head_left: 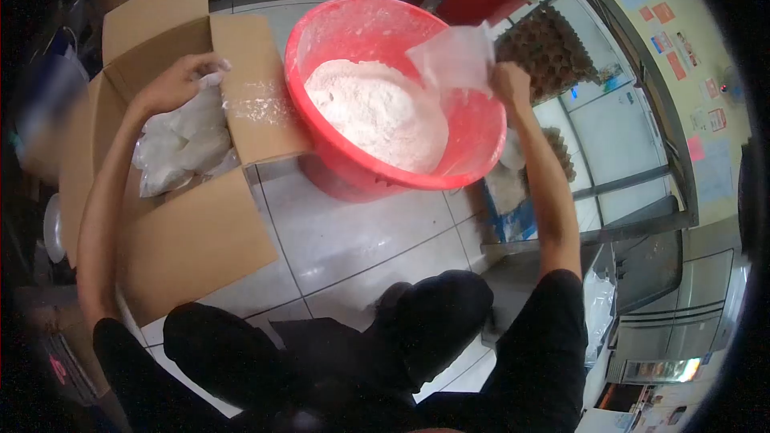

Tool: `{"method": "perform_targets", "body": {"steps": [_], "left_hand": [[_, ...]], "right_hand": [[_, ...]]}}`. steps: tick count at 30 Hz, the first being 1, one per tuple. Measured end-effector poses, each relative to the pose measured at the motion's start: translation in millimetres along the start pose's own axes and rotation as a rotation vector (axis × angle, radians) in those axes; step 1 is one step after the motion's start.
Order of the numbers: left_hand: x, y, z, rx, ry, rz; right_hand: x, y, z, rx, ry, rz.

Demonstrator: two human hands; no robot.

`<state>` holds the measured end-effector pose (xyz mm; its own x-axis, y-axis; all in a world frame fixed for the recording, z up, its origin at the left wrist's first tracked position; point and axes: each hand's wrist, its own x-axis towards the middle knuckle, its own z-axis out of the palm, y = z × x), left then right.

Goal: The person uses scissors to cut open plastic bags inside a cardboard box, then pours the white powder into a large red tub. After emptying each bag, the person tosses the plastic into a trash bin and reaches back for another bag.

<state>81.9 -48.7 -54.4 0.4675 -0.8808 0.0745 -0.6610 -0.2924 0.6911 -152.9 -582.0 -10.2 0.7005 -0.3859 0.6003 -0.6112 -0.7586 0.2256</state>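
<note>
A wide red plastic tub [473,144] stands on the floor with a heap of white powder like flour [377,112] inside. My right hand [511,84] is closed on a translucent plastic bag [455,60], held over the tub's right side; the bag is slightly blurred. Over an opened cardboard box [192,228] hangs my left hand [183,80], its fingers loosely bent and apart, with white powder on the tips. Just below it, several clear plastic bags of white contents [188,140] lie in the box.
Brown egg trays [549,52] rest on the metal shelving to the right. A blue and white package [513,208] sits lower down beside the tub. White powder dusts the box flap [261,104]. Tiled floor [353,232] shows between the box, the tub and my knees.
</note>
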Motion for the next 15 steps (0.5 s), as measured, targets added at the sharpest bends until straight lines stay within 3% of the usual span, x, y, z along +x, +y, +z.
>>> {"method": "perform_targets", "body": {"steps": [2, 6, 9, 12, 13, 15], "left_hand": [[-4, -7, -1, 0.051, -0.097, -0.052], [-16, -6, 5, 0.069, -0.068, -0.041], [-18, -9, 7, 0.091, -0.033, -0.045], [-17, -13, 4, 0.103, -0.068, -0.046], [-17, -13, 3, 0.116, -0.088, -0.055], [-21, -16, 7, 0.124, -0.102, -0.079]], "right_hand": [[-1, 3, -1, 0.008, -0.032, -0.042], [-5, 3, -1, -0.04, -0.067, -0.222], [3, 1, -9, 0.082, -0.03, 0.014], [0, -9, -14, 0.076, 0.07, -0.079], [2, -11, -19, 0.24, 0.13, 0.08], [4, -10, -9, 0.116, -0.017, -0.106]]}}
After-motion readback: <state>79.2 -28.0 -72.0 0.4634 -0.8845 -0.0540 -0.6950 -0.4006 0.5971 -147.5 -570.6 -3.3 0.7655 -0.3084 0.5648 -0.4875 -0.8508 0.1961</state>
